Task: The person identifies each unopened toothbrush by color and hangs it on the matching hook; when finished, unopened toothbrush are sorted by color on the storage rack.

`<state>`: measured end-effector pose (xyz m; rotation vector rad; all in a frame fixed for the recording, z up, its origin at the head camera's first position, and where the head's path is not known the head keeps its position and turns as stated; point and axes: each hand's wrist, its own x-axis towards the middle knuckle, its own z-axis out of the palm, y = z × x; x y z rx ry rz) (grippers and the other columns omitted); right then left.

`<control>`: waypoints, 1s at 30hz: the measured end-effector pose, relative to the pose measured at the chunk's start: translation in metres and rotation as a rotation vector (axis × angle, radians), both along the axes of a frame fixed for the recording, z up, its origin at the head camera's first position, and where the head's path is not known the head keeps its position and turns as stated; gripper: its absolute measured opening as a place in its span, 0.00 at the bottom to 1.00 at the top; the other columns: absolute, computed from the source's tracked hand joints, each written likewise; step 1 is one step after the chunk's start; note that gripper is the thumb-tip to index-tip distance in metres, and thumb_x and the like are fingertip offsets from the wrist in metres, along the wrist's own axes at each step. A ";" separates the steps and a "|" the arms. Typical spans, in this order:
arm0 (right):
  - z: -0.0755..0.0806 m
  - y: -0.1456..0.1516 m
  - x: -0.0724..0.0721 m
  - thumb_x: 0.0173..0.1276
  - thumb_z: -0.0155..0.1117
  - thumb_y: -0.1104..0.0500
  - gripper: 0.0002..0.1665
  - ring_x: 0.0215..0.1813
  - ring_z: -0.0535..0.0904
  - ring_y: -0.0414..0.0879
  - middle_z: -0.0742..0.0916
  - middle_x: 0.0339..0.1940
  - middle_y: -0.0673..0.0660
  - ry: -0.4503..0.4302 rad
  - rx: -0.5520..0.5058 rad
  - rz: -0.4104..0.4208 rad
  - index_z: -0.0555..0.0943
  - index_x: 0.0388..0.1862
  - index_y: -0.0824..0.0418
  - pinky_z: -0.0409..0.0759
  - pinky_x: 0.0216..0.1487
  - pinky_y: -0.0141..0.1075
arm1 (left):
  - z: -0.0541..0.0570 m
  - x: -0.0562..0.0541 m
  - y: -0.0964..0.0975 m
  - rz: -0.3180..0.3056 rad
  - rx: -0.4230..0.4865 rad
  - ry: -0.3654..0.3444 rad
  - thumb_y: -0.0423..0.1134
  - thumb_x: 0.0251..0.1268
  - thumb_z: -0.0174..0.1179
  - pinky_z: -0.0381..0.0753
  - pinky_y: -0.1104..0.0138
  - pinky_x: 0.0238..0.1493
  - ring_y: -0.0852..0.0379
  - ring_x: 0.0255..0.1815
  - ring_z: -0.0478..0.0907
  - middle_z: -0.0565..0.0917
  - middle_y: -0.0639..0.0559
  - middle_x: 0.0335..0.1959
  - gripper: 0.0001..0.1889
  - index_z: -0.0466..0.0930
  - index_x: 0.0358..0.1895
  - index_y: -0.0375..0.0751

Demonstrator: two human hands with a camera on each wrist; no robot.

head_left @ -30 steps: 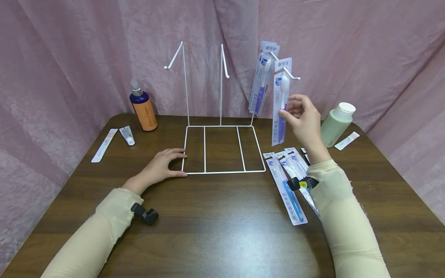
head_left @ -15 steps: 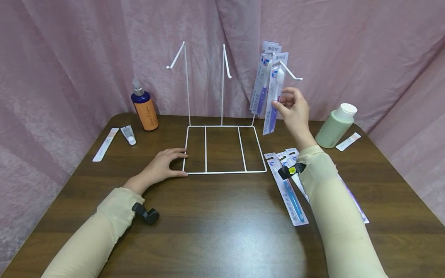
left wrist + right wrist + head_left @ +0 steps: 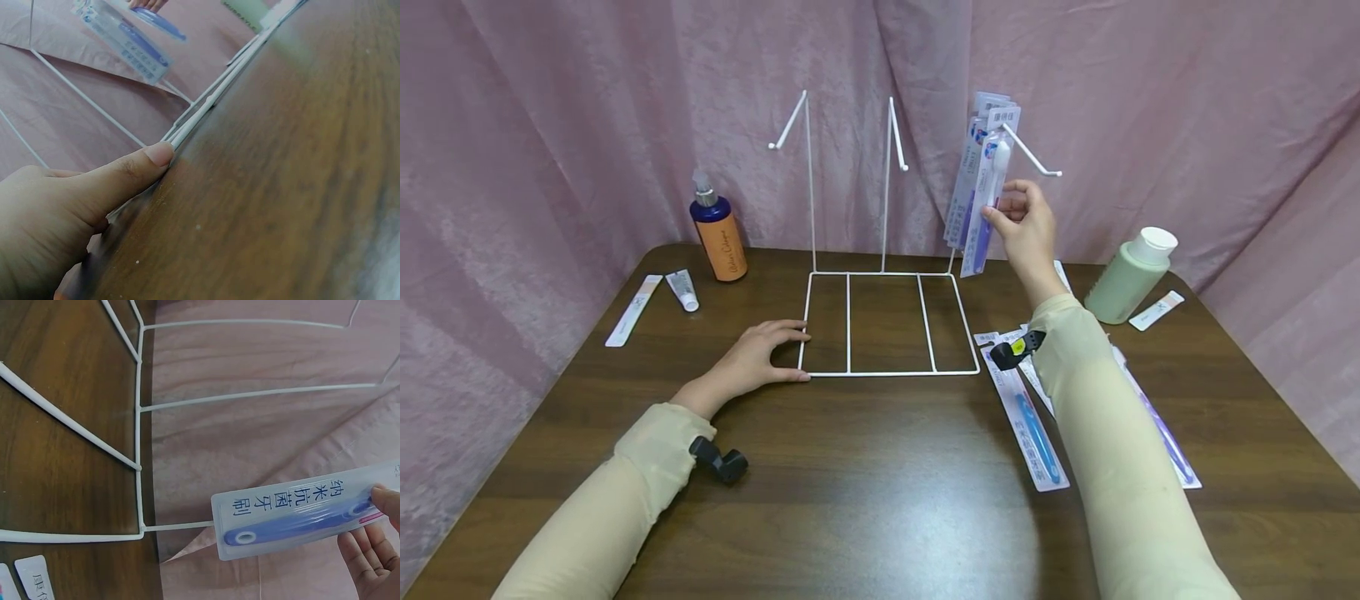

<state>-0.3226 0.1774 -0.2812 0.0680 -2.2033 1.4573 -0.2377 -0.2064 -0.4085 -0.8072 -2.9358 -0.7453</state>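
Observation:
My right hand (image 3: 1028, 229) pinches the edge of a packaged toothbrush (image 3: 984, 204) with a purple handle. Its header sits on the right hook (image 3: 1033, 154) of a white wire rack (image 3: 891, 373), and the right wrist view shows the lower end of the blister pack (image 3: 275, 515). Directly behind hang other packaged toothbrushes (image 3: 961, 183) on the same hook, partly hidden. My left hand (image 3: 752, 358) rests at the rack's front left corner, fingers on the side bar; the left wrist view shows the thumb (image 3: 159, 153) against the front wire.
More packaged toothbrushes (image 3: 1030, 433) lie right of the rack, partly under my right forearm. A green bottle (image 3: 1123, 283) and a small white packet (image 3: 1156, 311) are at the right; an orange-and-blue spray bottle (image 3: 722, 242), a small tube (image 3: 682, 290) and a long white packet (image 3: 634, 311) at the left.
My right hand has slid the packaged toothbrush back along the right hook, up to the ones hanging there. My left hand has stayed at the rack's corner.

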 end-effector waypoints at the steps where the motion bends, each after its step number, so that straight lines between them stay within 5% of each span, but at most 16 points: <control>1: 0.000 0.000 -0.001 0.60 0.70 0.63 0.24 0.29 0.75 0.27 0.81 0.31 0.46 -0.002 -0.011 -0.002 0.74 0.55 0.63 0.75 0.38 0.21 | 0.000 0.000 0.001 -0.001 0.000 -0.002 0.54 0.50 0.72 0.56 0.41 0.70 0.39 0.71 0.63 0.71 0.43 0.69 0.35 0.76 0.61 0.41; 16: 0.007 0.012 -0.006 0.62 0.68 0.61 0.29 0.33 0.75 0.30 0.78 0.33 0.45 -0.066 0.046 0.019 0.71 0.61 0.65 0.75 0.42 0.23 | 0.003 0.000 0.005 -0.011 -0.001 -0.003 0.54 0.49 0.72 0.55 0.41 0.71 0.39 0.71 0.63 0.71 0.43 0.69 0.35 0.76 0.61 0.41; 30: 0.036 0.048 0.022 0.64 0.67 0.55 0.30 0.33 0.73 0.22 0.81 0.35 0.41 -0.115 0.309 -0.005 0.72 0.64 0.60 0.72 0.38 0.18 | 0.001 -0.002 0.001 -0.019 0.013 0.010 0.53 0.49 0.72 0.56 0.41 0.70 0.39 0.71 0.63 0.71 0.43 0.68 0.35 0.76 0.61 0.41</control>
